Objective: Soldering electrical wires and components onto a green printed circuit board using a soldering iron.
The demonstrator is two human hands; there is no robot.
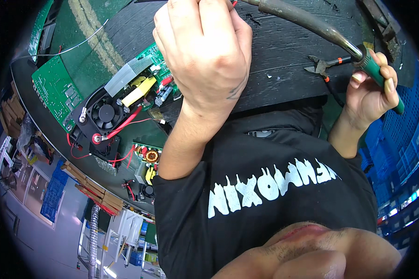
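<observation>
The right hand (370, 95) clasped the iron (330, 39) by its handle (372, 69), likely to avoid heat; the left hand (205, 49) curled near the board (159, 60), its hold hidden from me.

- Between left hand (207, 58) and cutters (319, 68), a lane runs over the black counter (284, 88).
- Iron (319, 29) bars its far side.
- Fan (105, 114) and green board (56, 88) block the left.

Soldering iron (323, 33) in right grip (367, 100)
</observation>
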